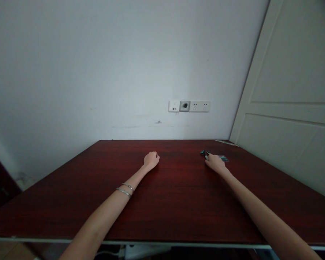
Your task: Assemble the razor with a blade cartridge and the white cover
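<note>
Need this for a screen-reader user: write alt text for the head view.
A person's right hand stretches across a dark red table to a small dark object near its far right. The left hand rests curled in a fist on the wood, two bracelets on its forearm. Behind: a white wall with sockets and a door.

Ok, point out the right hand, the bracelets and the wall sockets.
right hand (215, 163), head view, on the back of the hand.
bracelets (124, 191), head view, on the nearer band.
wall sockets (195, 106), head view, on a white socket plate in the row.
</note>
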The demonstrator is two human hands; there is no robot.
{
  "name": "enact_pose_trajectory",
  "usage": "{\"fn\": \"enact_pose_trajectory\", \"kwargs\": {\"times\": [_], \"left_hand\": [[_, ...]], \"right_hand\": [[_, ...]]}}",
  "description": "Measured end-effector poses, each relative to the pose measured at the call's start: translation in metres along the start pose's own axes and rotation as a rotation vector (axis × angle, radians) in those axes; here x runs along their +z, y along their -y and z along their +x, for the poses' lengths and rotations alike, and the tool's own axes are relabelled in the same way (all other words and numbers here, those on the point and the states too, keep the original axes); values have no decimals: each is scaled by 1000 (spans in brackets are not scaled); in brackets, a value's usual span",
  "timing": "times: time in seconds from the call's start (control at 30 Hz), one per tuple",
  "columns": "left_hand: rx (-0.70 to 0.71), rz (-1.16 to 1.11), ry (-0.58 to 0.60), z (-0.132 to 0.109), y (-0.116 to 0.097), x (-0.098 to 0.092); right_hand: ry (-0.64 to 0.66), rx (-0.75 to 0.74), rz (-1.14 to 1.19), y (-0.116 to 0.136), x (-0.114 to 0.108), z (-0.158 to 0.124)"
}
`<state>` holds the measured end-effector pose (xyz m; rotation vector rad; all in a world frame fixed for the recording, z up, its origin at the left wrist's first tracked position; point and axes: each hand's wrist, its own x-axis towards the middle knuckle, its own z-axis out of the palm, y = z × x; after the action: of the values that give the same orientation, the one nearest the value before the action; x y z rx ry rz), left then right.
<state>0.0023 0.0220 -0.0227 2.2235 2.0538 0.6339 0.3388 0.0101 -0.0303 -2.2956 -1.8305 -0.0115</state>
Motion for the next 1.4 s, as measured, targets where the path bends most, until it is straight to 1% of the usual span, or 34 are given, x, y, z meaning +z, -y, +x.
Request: {"fn": "enact_pose_trajectory", "kwargs": {"times": [0.1,0.17,0.23,0.3,0.37,0.43,0.5,0.6,0.8,0.83,0.9,0.97,1.0,1.03,1.1,1.2,1.3,1.4], "left_hand": [[-14,-77,-26,0,-7,-6],[-16,-166,-37,2,-14,-7],[2,-282,-33,5,-23,-6],[40,-407,-5,7,-33,-3],[61,-514,30,8,-43,-2],[65,-567,28,7,-52,-2],[83,-563,-22,4,-58,-5],[108,-498,-90,0,-62,-12],[82,-425,-98,-6,-63,-19],[73,-413,-94,-6,-63,-20],[40,-387,-50,-5,-61,-23],[1,-360,38,-1,-56,-27],[-16,-346,87,1,-51,-29],[-33,-329,132,5,-45,-31],[-89,-286,198,12,-29,-35],[-147,-210,265,23,-2,-36],[-160,-147,299,30,19,-33],[-131,-100,309,32,28,-29]], "right_hand": [[-64,-101,62,11,2,-4],[-118,-164,129,27,2,-8],[-174,-205,213,49,3,-14],[-206,-270,300,73,1,-21],[-218,-340,379,96,-1,-30],[-211,-408,426,116,-4,-40],[-200,-465,438,130,-7,-49],[-196,-505,438,142,-11,-59],[-182,-522,465,151,-14,-65],[-171,-539,454,151,-15,-66],[-129,-618,403,146,-18,-67],[-87,-696,325,135,-23,-67],[-76,-711,284,126,-27,-65],[-82,-692,250,116,-31,-61],[-98,-603,179,91,-38,-50],[-67,-352,19,47,-45,-29],[-50,-158,-77,8,-43,-12],[-43,-24,-101,-19,-35,-6]]}}
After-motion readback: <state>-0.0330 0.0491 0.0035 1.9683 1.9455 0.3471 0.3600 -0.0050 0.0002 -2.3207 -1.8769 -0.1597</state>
